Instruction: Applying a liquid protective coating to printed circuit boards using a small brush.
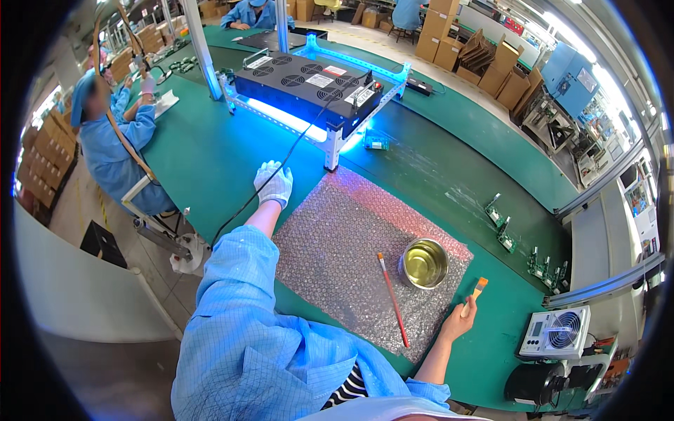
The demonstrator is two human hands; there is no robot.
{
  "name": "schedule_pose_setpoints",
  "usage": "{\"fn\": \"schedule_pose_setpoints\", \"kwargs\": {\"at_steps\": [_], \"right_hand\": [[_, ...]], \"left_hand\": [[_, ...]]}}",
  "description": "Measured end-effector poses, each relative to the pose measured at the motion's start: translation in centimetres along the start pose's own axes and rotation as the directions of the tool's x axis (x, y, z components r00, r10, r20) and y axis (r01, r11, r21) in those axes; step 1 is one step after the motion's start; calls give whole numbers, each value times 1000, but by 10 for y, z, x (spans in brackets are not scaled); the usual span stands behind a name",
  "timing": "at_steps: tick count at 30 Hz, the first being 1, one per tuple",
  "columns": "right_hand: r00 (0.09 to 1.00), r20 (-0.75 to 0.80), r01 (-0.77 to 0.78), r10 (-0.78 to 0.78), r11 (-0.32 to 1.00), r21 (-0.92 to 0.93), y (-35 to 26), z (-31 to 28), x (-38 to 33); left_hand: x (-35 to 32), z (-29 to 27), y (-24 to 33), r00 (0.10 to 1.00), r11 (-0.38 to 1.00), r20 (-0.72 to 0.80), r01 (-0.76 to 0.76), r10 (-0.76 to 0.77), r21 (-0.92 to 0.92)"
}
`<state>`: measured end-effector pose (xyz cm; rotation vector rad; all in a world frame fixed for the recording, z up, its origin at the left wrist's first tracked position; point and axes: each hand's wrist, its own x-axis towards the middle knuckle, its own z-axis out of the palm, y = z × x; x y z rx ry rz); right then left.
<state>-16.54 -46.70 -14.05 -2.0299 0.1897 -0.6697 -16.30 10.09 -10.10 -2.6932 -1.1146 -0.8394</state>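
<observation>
My left hand (274,184), in a white glove, reaches over the green tabletop with its fingers extended. A black cable (288,158) crosses over it; the hand does not appear to grip it. My bare right hand (458,323) is closed on a flat paintbrush (480,286) with a wooden handle and orange bristles pointing up. Left of that hand, a sheet of bubble wrap (323,245) covers the bench. On it stand a metal cup (425,264) of clear yellowish liquid and, lying beside it, a thin red-handled brush (393,300).
Ahead, a black lamp unit with fans (302,81) sits on a white metal frame, glowing blue underneath. Circuit boards (376,142) lie on the dark conveyor belt (449,168). A white fan device (556,332) stands at right. A co-worker in blue (119,137) sits at left.
</observation>
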Motion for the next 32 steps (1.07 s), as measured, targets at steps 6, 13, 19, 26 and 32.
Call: {"fn": "schedule_pose_setpoints", "kwargs": {"at_steps": [6,13,19,26,32], "right_hand": [[1000,16,-24,24,1000,1,-7,-1,-1],[998,36,-43,42,999,8,-8,-2,-1],[999,33,-30,30,1000,-4,-7,-2,-1],[1000,30,-10,11,1000,-23,-2,-1,0],[999,21,-35,35,999,8,-4,0,0]], "left_hand": [[0,-10,2,998,1000,54,16,-16,0],[1,-9,2,996,1000,87,15,-16,15],[0,-7,1,998,1000,59,17,-18,12],[0,-2,-1,1000,1000,23,10,-10,8],[0,1,-1,1000,1000,14,1,-2,17]]}}
